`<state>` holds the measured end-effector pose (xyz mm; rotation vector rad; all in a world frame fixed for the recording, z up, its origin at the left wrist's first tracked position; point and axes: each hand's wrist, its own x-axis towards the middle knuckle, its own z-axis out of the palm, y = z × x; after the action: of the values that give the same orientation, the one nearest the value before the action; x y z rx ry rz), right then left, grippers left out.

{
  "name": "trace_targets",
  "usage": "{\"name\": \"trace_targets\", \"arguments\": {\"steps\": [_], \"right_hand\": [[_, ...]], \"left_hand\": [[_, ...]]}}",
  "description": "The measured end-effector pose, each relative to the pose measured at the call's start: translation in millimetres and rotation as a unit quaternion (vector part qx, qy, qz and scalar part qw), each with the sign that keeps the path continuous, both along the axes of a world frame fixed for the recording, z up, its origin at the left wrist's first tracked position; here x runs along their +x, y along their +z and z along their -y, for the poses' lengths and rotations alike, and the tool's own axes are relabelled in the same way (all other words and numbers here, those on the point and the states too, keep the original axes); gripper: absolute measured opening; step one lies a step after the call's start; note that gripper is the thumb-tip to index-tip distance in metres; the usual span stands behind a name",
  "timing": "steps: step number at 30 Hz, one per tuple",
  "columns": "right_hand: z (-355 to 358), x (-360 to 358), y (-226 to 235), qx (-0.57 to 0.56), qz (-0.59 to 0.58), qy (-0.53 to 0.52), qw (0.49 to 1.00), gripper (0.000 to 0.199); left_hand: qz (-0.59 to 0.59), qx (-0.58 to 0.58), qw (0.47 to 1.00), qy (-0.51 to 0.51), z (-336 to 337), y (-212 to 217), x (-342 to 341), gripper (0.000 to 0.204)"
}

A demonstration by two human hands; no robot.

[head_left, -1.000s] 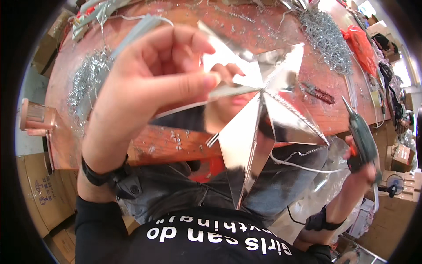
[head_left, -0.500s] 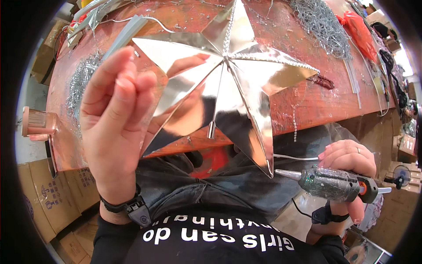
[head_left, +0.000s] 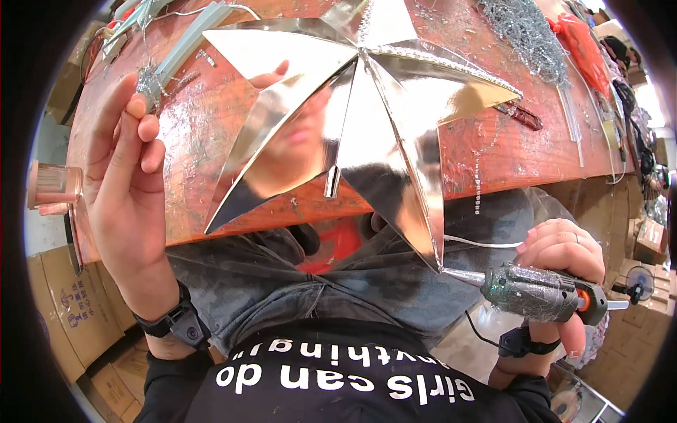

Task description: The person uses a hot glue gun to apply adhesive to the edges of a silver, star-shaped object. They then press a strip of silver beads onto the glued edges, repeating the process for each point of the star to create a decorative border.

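A large mirror-finish star (head_left: 282, 63) lies across the table's near side, its lowest point reaching past the edge. Sparkly rhinestone trim (head_left: 451, 62) runs along two of its ridges, and a short metal tube (head_left: 331, 182) sticks out of a notch. My right hand (head_left: 564, 250) grips a hot glue gun (head_left: 532, 292), whose nozzle meets the star's lowest tip. To the left of the star, my left hand (head_left: 130, 169) is raised with thumb and fingertips pinched together. Silver strands show right behind those fingertips; whether the pinch holds anything is unclear.
Silver tinsel (head_left: 525, 39) is heaped at the back right beside a red plastic bag (head_left: 582, 53). Clear glue sticks (head_left: 187, 46) lie at the back left. A pinkish cup (head_left: 56, 185) is at the left edge. A rhinestone strand (head_left: 477, 187) hangs over the front edge.
My left hand has moved left, away from the star, fingers still pinched. The star sits slightly higher in view, and its lowest tip now meets the glue gun's nozzle.
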<state>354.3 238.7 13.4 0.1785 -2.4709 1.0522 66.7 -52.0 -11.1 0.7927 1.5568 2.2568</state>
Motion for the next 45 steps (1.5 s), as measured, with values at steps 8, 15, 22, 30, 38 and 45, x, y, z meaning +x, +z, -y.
{"name": "trace_targets", "arguments": {"steps": [8,15,22,30,38,45], "right_hand": [[8,3,-6,-0.006,-0.008,-0.061,0.998,0.093],[-9,16,-2,0.006,0.005,-0.036,0.999,0.097],[-53,22,0,-0.044,0.115,-0.495,0.86,0.057],[-109,-4,-53,-0.417,0.02,-0.342,0.842,0.048],[-59,2,-24,-0.126,-0.061,-0.453,0.88,0.039],[1,29,-11,-0.045,-0.14,-0.306,0.941,0.023]], "left_hand": [[0.051,-0.056,0.996,0.049,10,-1,-7,0.044],[0.044,-0.037,0.997,0.044,10,-5,-7,0.041],[0.222,0.047,0.962,-0.153,-4,-28,32,0.026],[0.235,0.057,0.934,-0.263,-1,-19,53,0.015],[-0.136,-0.17,0.972,0.091,31,-10,0,0.023],[-0.344,-0.39,0.804,0.286,89,6,-17,0.02]]}}
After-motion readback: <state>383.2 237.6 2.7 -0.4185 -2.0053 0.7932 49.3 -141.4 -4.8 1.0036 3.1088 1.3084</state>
